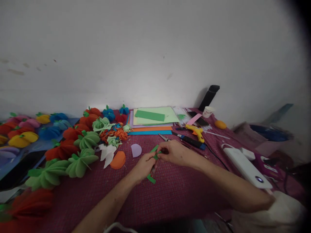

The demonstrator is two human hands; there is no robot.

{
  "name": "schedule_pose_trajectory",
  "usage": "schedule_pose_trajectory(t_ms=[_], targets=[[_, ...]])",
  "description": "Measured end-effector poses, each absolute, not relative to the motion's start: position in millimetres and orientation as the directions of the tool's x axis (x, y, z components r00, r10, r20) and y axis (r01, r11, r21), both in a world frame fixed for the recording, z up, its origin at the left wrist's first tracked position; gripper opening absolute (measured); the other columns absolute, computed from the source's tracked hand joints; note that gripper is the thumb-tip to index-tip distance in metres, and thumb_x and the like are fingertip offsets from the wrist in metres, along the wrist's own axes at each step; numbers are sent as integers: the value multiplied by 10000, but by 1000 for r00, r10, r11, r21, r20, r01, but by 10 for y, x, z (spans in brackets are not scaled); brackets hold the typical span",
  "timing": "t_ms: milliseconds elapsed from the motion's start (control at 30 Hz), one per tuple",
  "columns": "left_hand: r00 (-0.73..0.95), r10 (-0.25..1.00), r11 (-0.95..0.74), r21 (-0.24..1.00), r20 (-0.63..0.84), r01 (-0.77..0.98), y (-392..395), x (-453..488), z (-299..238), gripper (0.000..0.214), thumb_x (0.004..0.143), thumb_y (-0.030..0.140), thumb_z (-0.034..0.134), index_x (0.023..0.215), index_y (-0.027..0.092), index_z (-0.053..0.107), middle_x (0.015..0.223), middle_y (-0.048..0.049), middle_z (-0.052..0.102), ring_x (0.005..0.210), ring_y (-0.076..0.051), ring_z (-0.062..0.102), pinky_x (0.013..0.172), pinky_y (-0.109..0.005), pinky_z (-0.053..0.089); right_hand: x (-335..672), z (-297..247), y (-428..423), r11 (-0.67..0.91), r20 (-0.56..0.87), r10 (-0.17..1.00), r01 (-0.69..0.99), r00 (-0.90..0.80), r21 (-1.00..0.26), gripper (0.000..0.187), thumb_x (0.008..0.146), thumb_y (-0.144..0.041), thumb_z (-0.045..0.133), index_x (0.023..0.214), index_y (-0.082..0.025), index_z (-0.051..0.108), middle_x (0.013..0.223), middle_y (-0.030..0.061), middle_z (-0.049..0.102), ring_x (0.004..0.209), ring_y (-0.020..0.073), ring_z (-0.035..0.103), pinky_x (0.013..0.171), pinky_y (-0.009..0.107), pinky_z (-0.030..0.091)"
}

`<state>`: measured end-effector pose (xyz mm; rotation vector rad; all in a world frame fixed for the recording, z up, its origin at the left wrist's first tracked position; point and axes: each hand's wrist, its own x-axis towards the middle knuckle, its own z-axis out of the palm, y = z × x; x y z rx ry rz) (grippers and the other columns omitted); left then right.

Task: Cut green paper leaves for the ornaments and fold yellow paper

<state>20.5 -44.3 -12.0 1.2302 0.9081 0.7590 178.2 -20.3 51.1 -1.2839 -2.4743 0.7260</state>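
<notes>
My left hand (145, 165) and my right hand (175, 152) meet over the middle of the table. Pinched between the fingers of both is a small green paper piece (155, 156). A green paper strip (151, 179) shows below my left fingers; whether it joins that piece I cannot tell. Just behind my right hand lie the metal blades of a pair of scissors (164, 137), their rest hidden. A lilac paper half-round (136, 150) and an orange paper half-round (118, 160) lie left of my hands.
Several paper pumpkins (87, 139) crowd the left side, beside paper scraps (114, 134). Stacked coloured sheets (155, 111) lie at the wall. To the right are a yellow glue gun (196, 132), a blue-black cutter (191, 141), a paper cup (208, 112) and a white power bank (246, 166).
</notes>
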Motion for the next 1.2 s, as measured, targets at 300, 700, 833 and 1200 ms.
schedule_pose_trajectory(t_ms=[300,700,833,1200], targets=[[441,888,291,900,-129,-324,-469,141,-5,207,682,260,384,673,132,545,482,71,238,402,-54,183,384,-174,229,2154,343,-166,439,131,889,731,-440,-523,291,759,-232,511,1043,-177,540,889,45,628,780,147,575,713,256,430],[497,861,346,841,-109,-415,-469,136,6,161,657,257,426,665,132,527,498,64,243,408,-56,199,387,-170,240,2658,-115,-85,274,-11,961,957,-276,-94,405,747,-299,494,1120,-146,531,995,130,603,889,236,581,768,313,403],[513,849,406,781,-129,-475,-452,107,-32,148,669,234,422,672,128,526,493,60,257,401,-59,230,382,-177,243,2573,-45,-12,228,1,974,970,-229,-78,507,730,-344,515,1197,-151,482,960,134,618,832,261,596,715,341,415],[624,774,546,610,-104,-575,-423,37,26,120,667,227,421,600,142,473,484,63,243,368,-48,189,354,-181,160,2796,432,-512,9,-228,736,347,-637,-938,593,781,-355,567,1286,-149,334,848,62,595,708,143,564,631,280,462]])
